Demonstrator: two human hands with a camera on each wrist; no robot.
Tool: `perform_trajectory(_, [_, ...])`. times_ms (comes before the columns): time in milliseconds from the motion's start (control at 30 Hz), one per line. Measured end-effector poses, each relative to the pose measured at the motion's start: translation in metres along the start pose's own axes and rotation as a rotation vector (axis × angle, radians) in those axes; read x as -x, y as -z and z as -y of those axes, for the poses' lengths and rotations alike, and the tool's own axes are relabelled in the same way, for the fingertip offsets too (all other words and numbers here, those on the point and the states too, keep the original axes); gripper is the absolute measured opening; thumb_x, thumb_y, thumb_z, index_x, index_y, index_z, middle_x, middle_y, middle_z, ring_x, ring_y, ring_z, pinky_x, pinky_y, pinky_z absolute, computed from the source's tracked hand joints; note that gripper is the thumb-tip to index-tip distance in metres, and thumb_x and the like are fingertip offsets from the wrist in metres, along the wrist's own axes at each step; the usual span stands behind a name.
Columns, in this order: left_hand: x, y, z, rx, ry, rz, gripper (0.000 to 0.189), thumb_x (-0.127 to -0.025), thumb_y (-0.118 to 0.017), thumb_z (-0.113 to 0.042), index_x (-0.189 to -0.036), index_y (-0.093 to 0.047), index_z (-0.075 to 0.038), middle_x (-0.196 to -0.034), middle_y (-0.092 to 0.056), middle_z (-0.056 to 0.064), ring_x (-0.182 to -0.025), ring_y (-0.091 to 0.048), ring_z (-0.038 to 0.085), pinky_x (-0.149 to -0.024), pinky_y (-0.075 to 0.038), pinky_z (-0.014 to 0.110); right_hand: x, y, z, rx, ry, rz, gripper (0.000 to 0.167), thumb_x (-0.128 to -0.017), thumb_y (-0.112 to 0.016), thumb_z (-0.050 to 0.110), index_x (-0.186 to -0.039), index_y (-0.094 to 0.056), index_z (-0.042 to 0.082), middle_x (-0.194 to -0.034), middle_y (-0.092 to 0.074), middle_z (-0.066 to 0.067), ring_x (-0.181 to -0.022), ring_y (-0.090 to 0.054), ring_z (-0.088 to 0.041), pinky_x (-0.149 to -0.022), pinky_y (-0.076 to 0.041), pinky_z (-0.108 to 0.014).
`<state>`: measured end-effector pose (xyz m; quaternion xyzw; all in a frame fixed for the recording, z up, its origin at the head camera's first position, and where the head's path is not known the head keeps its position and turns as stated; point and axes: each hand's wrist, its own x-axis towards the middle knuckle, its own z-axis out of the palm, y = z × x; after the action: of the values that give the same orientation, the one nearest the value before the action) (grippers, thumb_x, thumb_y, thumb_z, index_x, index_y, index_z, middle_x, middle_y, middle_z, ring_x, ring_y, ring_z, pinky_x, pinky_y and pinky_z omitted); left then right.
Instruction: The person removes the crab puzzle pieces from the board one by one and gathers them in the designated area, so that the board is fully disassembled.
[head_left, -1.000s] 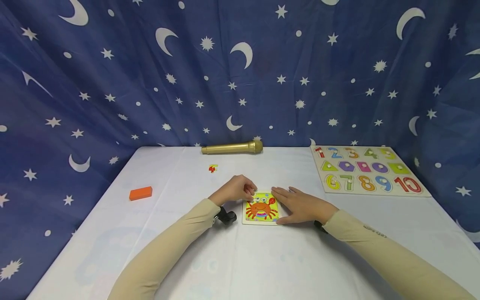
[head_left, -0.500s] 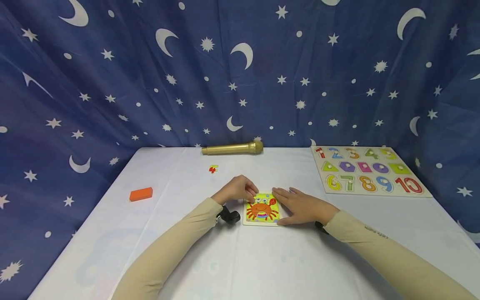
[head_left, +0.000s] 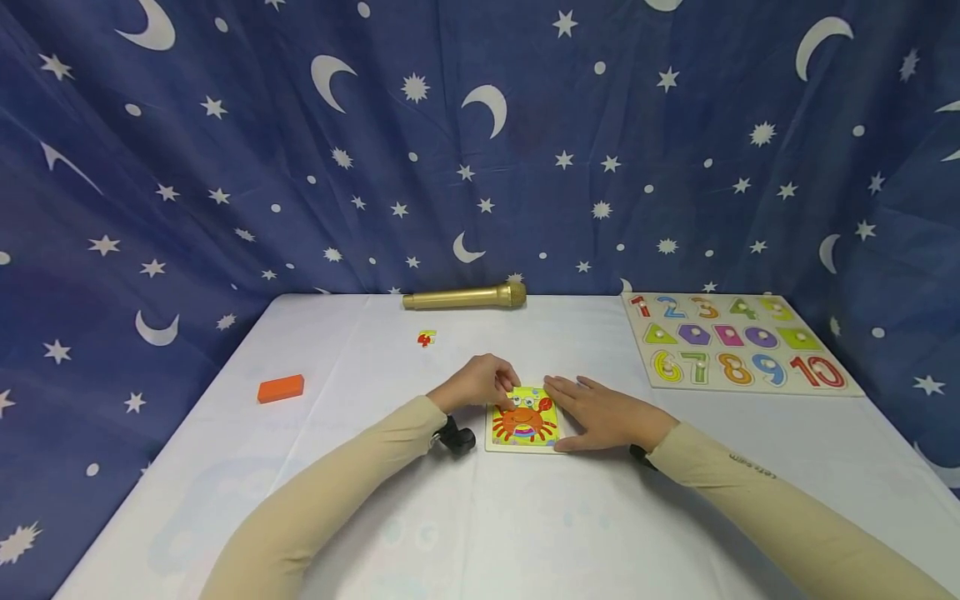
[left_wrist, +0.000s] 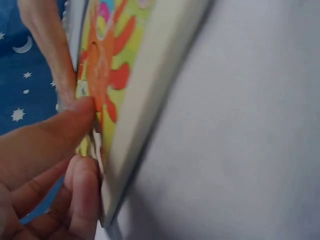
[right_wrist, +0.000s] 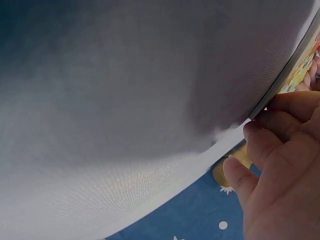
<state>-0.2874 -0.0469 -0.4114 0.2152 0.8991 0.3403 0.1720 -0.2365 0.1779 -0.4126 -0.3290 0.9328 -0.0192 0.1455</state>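
Note:
A small square crab jigsaw puzzle (head_left: 525, 427) lies in its pale wooden frame on the white table. My left hand (head_left: 480, 382) is over its upper left corner. In the left wrist view, the thumb (left_wrist: 82, 107) lies against the picture beside the crab's eye, and curled fingers (left_wrist: 85, 185) sit at the frame's rim. Between them shows a yellow puzzle piece (left_wrist: 83, 146), slightly raised and partly hidden. My right hand (head_left: 607, 414) rests along the puzzle's right edge with long, fairly straight fingers, its thumb near the lower right corner.
A loose red-and-yellow puzzle piece (head_left: 426, 338) lies behind my left hand. Farther back is a gold microphone (head_left: 465, 297). An orange block (head_left: 281, 389) lies to the left, and a number-and-shape board (head_left: 731, 343) occupies the back right. A starry blue curtain (head_left: 420, 142) hangs behind.
My left hand has shifted slightly right and down over the puzzle's upper left corner. The right hand stays along the right edge; the loose piece has not moved.

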Motion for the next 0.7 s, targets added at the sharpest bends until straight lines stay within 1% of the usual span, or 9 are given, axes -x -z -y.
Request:
perform_trajectory(133, [0.0013,0.0002,0.0008,0.006,-0.015,-0.009,0.027,-0.068,-0.083,-0.008,-0.091,-0.069,-0.006,-0.081,-0.063,0.001,-0.070,-0.056,0.007,-0.063,-0.048,0.016,-0.0001,-0.0001,0.0002,-0.009,0.001,0.000,0.097,-0.081,-0.054,0.068,-0.150,-0.022,0.008,-0.158,-0.019,-0.008,-0.144,-0.023,-0.025,-0.116,-0.019,-0.049])
perform_trajectory(333, [0.0021,0.0008,0.0037,0.109,0.002,-0.027,0.027,-0.067,-0.083,-0.004,-0.091,-0.070,-0.005,-0.079,-0.067,0.004,-0.066,-0.057,0.006,-0.062,-0.048,0.017,0.0006,0.0015,0.0015,-0.006,-0.001,0.004,0.097,-0.081,-0.053,0.068,-0.150,-0.021,0.008,-0.158,-0.018,-0.008,-0.144,-0.023,-0.024,-0.116,-0.019,-0.049])
perform_trajectory(400, [0.0020,0.0010,0.0038,0.128,0.009,-0.026,0.027,-0.066,-0.082,-0.003,-0.091,-0.070,-0.005,-0.077,-0.066,0.003,-0.064,-0.056,0.006,-0.061,-0.047,0.017,0.0009,0.0019,0.0018,-0.014,0.004,0.003,0.097,-0.081,-0.054,0.067,-0.150,-0.021,0.007,-0.158,-0.018,-0.008,-0.144,-0.023,-0.025,-0.116,-0.019,-0.050])
perform_trajectory(567, [0.0020,0.0017,0.0028,0.139,0.022,-0.021,0.028,-0.067,-0.082,-0.001,-0.092,-0.070,-0.004,-0.076,-0.064,0.002,-0.062,-0.054,0.006,-0.059,-0.046,0.016,0.0005,0.0013,0.0016,-0.016,0.010,0.003,0.097,-0.081,-0.053,0.067,-0.150,-0.021,0.007,-0.158,-0.018,-0.009,-0.144,-0.023,-0.025,-0.116,-0.019,-0.050])
perform_trajectory(700, [0.0011,0.0019,0.0035,0.135,0.013,-0.019,0.028,-0.067,-0.082,-0.001,-0.092,-0.071,-0.004,-0.075,-0.066,0.003,-0.062,-0.055,0.005,-0.059,-0.046,0.016,0.0009,0.0023,0.0025,-0.018,0.001,0.009,0.097,-0.081,-0.054,0.067,-0.150,-0.021,0.007,-0.158,-0.018,-0.009,-0.144,-0.023,-0.025,-0.116,-0.019,-0.050])
